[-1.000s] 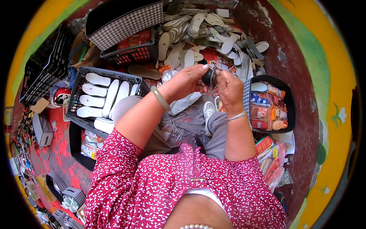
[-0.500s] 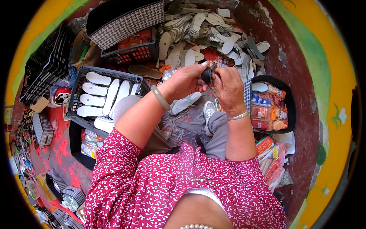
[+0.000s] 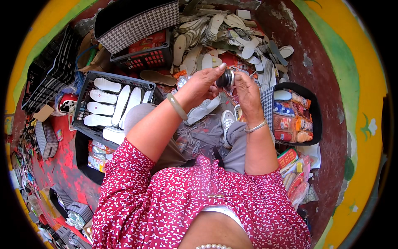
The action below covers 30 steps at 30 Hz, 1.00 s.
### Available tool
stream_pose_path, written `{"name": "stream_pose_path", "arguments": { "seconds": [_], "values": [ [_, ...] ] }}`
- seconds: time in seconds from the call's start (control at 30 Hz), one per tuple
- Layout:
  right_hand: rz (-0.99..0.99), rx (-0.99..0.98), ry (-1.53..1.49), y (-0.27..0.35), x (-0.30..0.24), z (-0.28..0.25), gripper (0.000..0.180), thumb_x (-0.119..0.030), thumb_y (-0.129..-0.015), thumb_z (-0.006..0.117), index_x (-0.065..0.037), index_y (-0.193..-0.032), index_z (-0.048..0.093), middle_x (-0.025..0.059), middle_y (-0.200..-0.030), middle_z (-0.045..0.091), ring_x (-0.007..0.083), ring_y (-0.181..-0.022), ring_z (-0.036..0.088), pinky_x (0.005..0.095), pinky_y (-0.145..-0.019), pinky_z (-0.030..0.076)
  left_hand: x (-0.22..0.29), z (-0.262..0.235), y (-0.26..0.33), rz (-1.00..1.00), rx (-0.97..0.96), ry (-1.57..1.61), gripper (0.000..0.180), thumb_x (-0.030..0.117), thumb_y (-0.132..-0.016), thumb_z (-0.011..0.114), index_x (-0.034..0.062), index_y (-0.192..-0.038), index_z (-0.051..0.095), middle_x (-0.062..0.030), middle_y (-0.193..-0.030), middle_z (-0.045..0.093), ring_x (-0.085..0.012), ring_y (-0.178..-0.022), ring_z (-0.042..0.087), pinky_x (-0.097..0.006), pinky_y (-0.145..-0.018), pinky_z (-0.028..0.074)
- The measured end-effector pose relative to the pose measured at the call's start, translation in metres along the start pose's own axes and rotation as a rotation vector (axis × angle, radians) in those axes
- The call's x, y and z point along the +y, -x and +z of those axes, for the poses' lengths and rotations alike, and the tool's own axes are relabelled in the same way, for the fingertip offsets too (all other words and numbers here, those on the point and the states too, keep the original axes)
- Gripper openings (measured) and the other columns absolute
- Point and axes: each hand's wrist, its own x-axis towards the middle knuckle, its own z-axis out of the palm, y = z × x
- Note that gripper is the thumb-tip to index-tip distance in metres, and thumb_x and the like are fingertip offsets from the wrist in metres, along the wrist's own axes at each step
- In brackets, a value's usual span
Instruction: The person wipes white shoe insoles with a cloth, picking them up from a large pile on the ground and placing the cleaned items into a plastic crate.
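In front of me, both hands meet at a small round black thing [image 3: 223,79] with a shiny silvery rim on its right side. I cannot make out its exact kind. My left hand [image 3: 206,82] grips it from the left, with the thumb on top and the fingers curled below. My right hand [image 3: 248,89] is at the silvery rim, thumb and fingers pressed close together there. Below the hands lies a pale shoe insole [image 3: 203,110], between my bent knees.
To the left, a dark plastic crate [image 3: 87,81] holds several white insoles. A large heap of insoles [image 3: 209,29] lies ahead. On the right stands a fabric bin [image 3: 317,112] with wrapped packs. A houndstooth box [image 3: 139,27] sits on another crate [image 3: 145,58] at the far left.
The black thing has turned, so its silvery rim now shows. My right hand's fingers have straightened and shifted slightly right. The left hand stays nearly in place.
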Motion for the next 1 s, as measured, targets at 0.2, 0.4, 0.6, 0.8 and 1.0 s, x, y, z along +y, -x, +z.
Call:
{"name": "stream_pose_path", "arguments": {
  "seconds": [0.2,0.4,0.6,0.8,1.0],
  "values": [
    [0.255,0.042,-0.353,0.002,0.005,0.003,0.027,-0.026,-0.094,0.050,-0.001,-0.101,0.060,0.0032,-0.079,0.063,0.0084,-0.063,0.058,0.0187,-0.051,0.043,-0.002,-0.006,-0.002,0.160,0.124,-0.187,0.031,0.035,-0.093,0.052,0.0068,-0.079,0.054,-0.0002,-0.056,0.052,-0.0058,-0.039,0.039,-0.019,-0.036,0.028],
    [0.595,0.195,-0.703,-0.002,0.011,-0.004,0.023,-0.022,-0.093,0.052,-0.002,-0.100,0.060,0.0069,-0.081,0.065,0.0152,-0.067,0.064,0.0206,-0.047,0.045,-0.008,-0.009,-0.013,0.553,0.203,-0.333,0.015,0.015,-0.087,0.061,0.0051,-0.097,0.059,-0.0045,-0.083,0.060,-0.0098,-0.069,0.055,-0.020,-0.059,0.042],
    [0.617,0.097,-0.710,0.001,0.019,-0.009,0.020,-0.020,-0.092,0.050,-0.003,-0.095,0.060,0.0042,-0.074,0.063,0.0136,-0.060,0.061,0.0224,-0.047,0.049,-0.017,-0.003,-0.014,0.643,-0.034,-0.987,0.056,0.016,-0.077,0.071,0.0055,-0.127,0.047,-0.0113,-0.115,0.057,-0.0209,-0.106,0.055,-0.031,-0.090,0.043],
    [0.520,0.138,-0.542,0.007,0.008,0.002,0.023,-0.024,-0.093,0.047,-0.005,-0.093,0.059,0.0036,-0.074,0.062,0.0132,-0.059,0.061,0.0243,-0.048,0.052,-0.023,0.001,-0.015,0.688,0.104,-1.100,0.037,0.020,-0.084,0.063,0.0037,-0.114,0.048,-0.0189,-0.102,0.057,-0.0292,-0.092,0.059,-0.034,-0.079,0.047],
    [0.447,0.160,-0.753,0.013,-0.008,0.019,0.029,-0.033,-0.093,0.052,-0.006,-0.101,0.056,0.0053,-0.090,0.061,0.0161,-0.080,0.062,0.0306,-0.067,0.054,-0.029,0.003,-0.011,0.754,0.217,-1.016,0.027,0.015,-0.089,0.051,0.0033,-0.112,0.044,-0.0187,-0.103,0.057,-0.0296,-0.093,0.059,-0.034,-0.081,0.046]
  ]
}}
